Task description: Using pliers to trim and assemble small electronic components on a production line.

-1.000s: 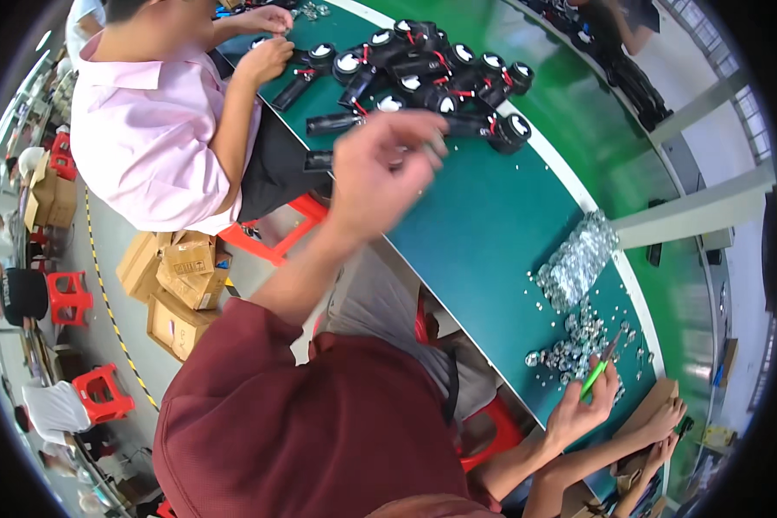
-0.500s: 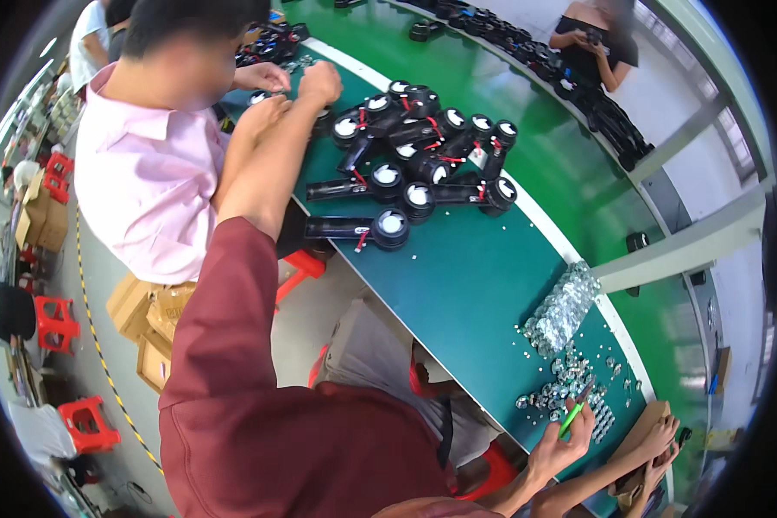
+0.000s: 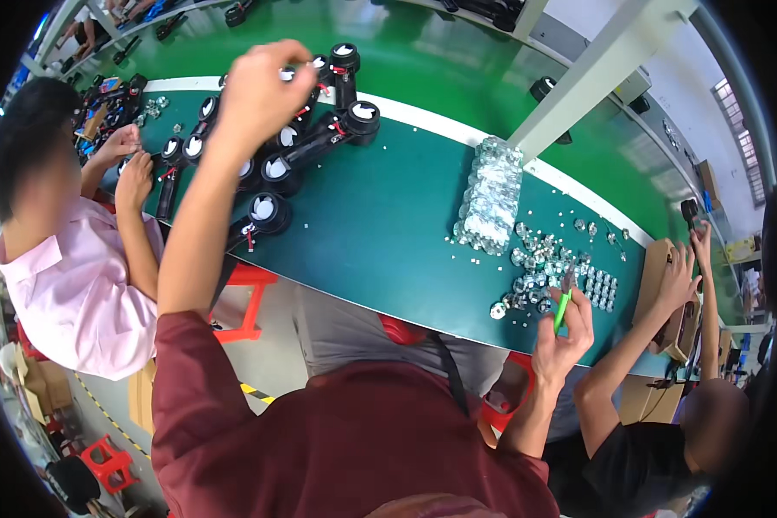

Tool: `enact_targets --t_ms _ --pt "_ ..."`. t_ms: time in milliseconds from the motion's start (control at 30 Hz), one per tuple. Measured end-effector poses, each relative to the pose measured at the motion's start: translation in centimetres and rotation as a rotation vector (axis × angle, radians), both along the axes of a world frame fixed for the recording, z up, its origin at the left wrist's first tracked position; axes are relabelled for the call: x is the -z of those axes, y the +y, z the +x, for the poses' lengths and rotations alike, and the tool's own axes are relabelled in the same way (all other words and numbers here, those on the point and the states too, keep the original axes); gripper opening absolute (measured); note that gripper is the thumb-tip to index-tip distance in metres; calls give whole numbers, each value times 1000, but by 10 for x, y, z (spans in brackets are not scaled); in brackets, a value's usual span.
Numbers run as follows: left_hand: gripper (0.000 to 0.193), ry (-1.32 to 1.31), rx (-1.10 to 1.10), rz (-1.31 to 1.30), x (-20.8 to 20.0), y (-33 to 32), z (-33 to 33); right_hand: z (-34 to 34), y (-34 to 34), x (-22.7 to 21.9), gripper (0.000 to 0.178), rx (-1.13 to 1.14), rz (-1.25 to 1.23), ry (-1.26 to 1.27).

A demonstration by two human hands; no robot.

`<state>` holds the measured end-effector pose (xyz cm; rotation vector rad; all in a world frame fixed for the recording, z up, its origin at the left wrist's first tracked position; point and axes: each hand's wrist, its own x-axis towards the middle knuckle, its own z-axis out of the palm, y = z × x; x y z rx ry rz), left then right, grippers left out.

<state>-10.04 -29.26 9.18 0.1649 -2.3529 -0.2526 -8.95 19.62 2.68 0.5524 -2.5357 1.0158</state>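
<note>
The right hand [image 3: 563,332] sits closest, low at the near edge of the table [image 3: 388,233], fingers curled around a green-handled tool [image 3: 561,309] that stands nearly upright, its metal tip just above the scatter of small clear parts [image 3: 548,263]. Those parts lie directly ahead of that hand and a little to its left, touching or nearly touching the tool tip; a taller stack of the same clear pieces [image 3: 490,194] stands just beyond them.

The left hand [image 3: 263,91] is stretched far out on a long maroon-sleeved arm, well apart from the right one. It is bunched, fingers drawn together over the cluster of black torches [image 3: 306,142]; whether it grips one or only touches the heads I cannot tell, since the knuckles hide the fingertips. The torches lie with their long axes running roughly along the arm's reach, round white lenses facing up, one nearest piece [image 3: 263,214] lying at the table's near edge below the arm.

So the left hand is the nearer one to the torches, the right to the clear parts.

The table is dark teal with a white far border; beyond it is a green floor and a pale post [image 3: 596,73]. A person in pink [image 3: 78,285] works at the left end, and another person's hand [image 3: 678,276] rests by a cardboard box [image 3: 665,298] at the right.
</note>
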Motion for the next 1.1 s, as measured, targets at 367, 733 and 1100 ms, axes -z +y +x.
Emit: enact_targets --t_ms 367,733,1100 --pt "16 -204 460 321 18 199 -13 7 45 22 32 93 -183 -54" --pt "37 -368 482 318 97 334 42 8 55 47 32 57 -353 -7" --pt "16 -261 331 -257 91 331 -17 17 54 55 34 15 -273 105"
